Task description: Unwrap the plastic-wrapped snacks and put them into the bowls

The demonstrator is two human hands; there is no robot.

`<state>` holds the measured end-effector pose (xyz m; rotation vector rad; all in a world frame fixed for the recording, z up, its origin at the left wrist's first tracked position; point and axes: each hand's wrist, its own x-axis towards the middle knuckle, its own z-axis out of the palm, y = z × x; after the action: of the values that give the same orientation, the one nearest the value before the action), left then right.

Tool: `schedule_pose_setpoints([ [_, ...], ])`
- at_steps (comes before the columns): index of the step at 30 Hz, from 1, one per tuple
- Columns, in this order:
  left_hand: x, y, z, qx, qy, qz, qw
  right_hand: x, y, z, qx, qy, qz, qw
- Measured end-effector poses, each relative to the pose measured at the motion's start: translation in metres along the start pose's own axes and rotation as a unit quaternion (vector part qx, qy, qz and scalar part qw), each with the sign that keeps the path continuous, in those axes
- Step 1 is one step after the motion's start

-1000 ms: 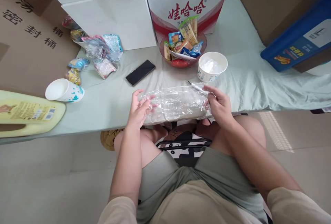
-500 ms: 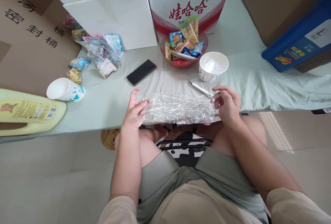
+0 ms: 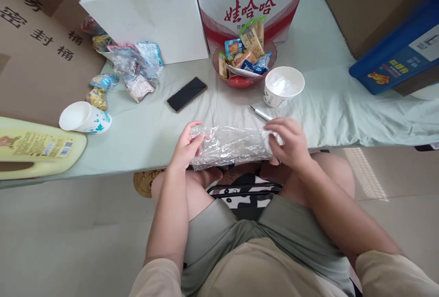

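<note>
Clear, crinkly plastic film point(image 3: 235, 146) spans between both hands at the near edge of the cloth-covered desk point(image 3: 147, 137). Head view: left hand point(image 3: 185, 148) has thumb and fingers pinching its left end. Right hand point(image 3: 291, 144) has fingers curled at the right end; blurred, can't tell if they're pinching or just touching.

Risks, my read: film is thin and slick, so a weak right hold could let that end spring loose or fold onto itself. Uneven pull might tear it. White pen-like tool point(image 3: 261, 113) lies just beyond the right fingers: a sweep could knock it, or its tip might snag film. Paper tub point(image 3: 276, 100) behind it could get bumped too.
</note>
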<state>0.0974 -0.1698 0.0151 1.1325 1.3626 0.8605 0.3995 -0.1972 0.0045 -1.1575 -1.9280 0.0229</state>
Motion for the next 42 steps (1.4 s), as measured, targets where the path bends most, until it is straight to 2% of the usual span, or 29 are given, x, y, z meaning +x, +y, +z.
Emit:
schedule_pose_setpoints([
  [3, 0.001, 0.0, 0.002, -0.018, 0.025, 0.029, 0.999, -0.005, -0.007, 0.01, -0.012, -0.204, -0.019, 0.979],
  [5, 0.001, 0.003, 0.001, -0.043, 0.03, 0.028, 0.998, -0.007, -0.008, 0.012, -0.02, -0.284, 0.003, 0.959],
  [6, 0.0, 0.004, 0.0, -0.057, 0.025, 0.022, 0.998, -0.008, -0.006, 0.011, -0.006, -0.3, 0.011, 0.954],
  [8, -0.003, 0.007, -0.003, -0.087, 0.0, 0.003, 0.996, -0.007, -0.003, 0.006, 0.053, -0.283, 0.025, 0.957],
  [12, -0.009, 0.009, -0.004, -0.142, -0.095, -0.029, 0.985, 0.001, -0.004, -0.003, 0.169, -0.162, 0.088, 0.968],
  [13, -0.011, 0.009, -0.002, -0.151, -0.126, -0.034, 0.98, 0.004, -0.007, -0.003, 0.195, -0.151, 0.099, 0.964],
  [15, -0.015, 0.01, 0.004, -0.152, -0.191, -0.042, 0.969, 0.009, -0.016, 0.002, 0.258, -0.18, 0.097, 0.944],
  [18, -0.02, 0.01, 0.013, -0.133, -0.271, -0.054, 0.952, 0.017, -0.029, 0.016, 0.331, -0.296, 0.083, 0.892],
  [20, -0.02, 0.01, 0.015, -0.131, -0.284, -0.059, 0.948, 0.019, -0.033, 0.023, 0.359, -0.382, 0.108, 0.845],
  [23, -0.016, 0.007, 0.014, -0.161, -0.248, -0.056, 0.954, 0.017, -0.035, 0.025, 0.445, -0.487, 0.161, 0.734],
  [25, -0.009, 0.004, 0.015, -0.182, -0.199, -0.057, 0.961, 0.014, -0.035, 0.023, 0.524, -0.494, 0.193, 0.666],
  [26, -0.006, 0.002, 0.016, -0.194, -0.17, -0.06, 0.964, 0.012, -0.034, 0.022, 0.555, -0.473, 0.212, 0.65],
  [27, -0.003, 0.001, 0.019, -0.209, -0.145, -0.065, 0.965, 0.011, -0.034, 0.02, 0.576, -0.443, 0.233, 0.646],
  [29, 0.0, -0.001, 0.026, -0.25, -0.128, -0.076, 0.957, 0.009, -0.032, 0.02, 0.591, -0.368, 0.273, 0.664],
  [32, -0.003, -0.003, 0.038, -0.296, -0.196, -0.099, 0.929, 0.008, -0.03, 0.023, 0.575, -0.266, 0.315, 0.707],
  [35, -0.008, -0.005, 0.047, -0.287, -0.241, -0.111, 0.92, 0.006, -0.027, 0.028, 0.529, -0.218, 0.35, 0.742],
  [37, -0.01, -0.006, 0.05, -0.256, -0.215, -0.106, 0.937, 0.004, -0.027, 0.03, 0.498, -0.21, 0.379, 0.751],
  [40, -0.008, -0.007, 0.05, -0.231, -0.124, -0.066, 0.963, 0.002, -0.027, 0.03, 0.482, -0.212, 0.399, 0.751],
  [42, -0.007, -0.007, 0.049, -0.231, -0.065, -0.03, 0.97, 0.002, -0.027, 0.03, 0.486, -0.216, 0.404, 0.745],
])
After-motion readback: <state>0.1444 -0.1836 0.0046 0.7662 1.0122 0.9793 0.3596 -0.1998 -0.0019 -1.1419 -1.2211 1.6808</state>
